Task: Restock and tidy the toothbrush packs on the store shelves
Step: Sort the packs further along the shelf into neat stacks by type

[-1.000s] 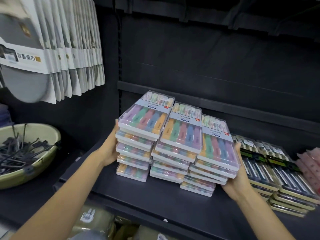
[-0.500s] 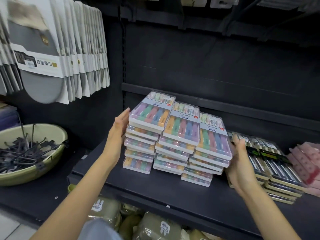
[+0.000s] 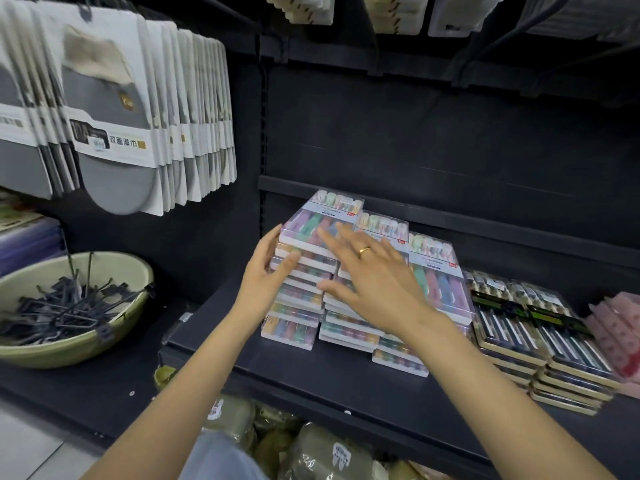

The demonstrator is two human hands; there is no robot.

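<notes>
Around the work area: green basin (image 3: pixel 74 344) w/ dark metal hooks (image 3: pixel 59 306) sits on the lower ledge at left; grey-and-white carded packs (image 3: pixel 114 126) hang above it; dark toothbrush packs (image 3: pixel 540 327) are stacked just right of the pastel ones, pink packs (image 3: pixel 620 327) beyond at the frame edge; bagged goods (image 3: pixel 311 448) lie under the black shelf (image 3: pixel 263 372). Nothing blocks the pastel toothbrush packs (image 3: pixel 440 285), which stand in 3 touching stacks mid-shelf, left stack tallest and furthest back, right one nearest the front. Left hand (image 3: pixel 266 275) is at the left stack's side, fingers straight, thumb against the front edge of a pack partway down; it presses, no grasp. Right hand (image 3: pixel 377 275), ring (image 3: pixel 364 250) on one finger, is spread wide w/ fingers apart, over the middle stack's front and top, fingertips reaching the left stack's top pack; contact vs. hover can't be told, slight blur. Vs. half a sec ago: right hand has left the right stack's outer side and crossed to the middle/left stacks; left hand has turned in closer to the left stack; stacks look unchanged.
</notes>
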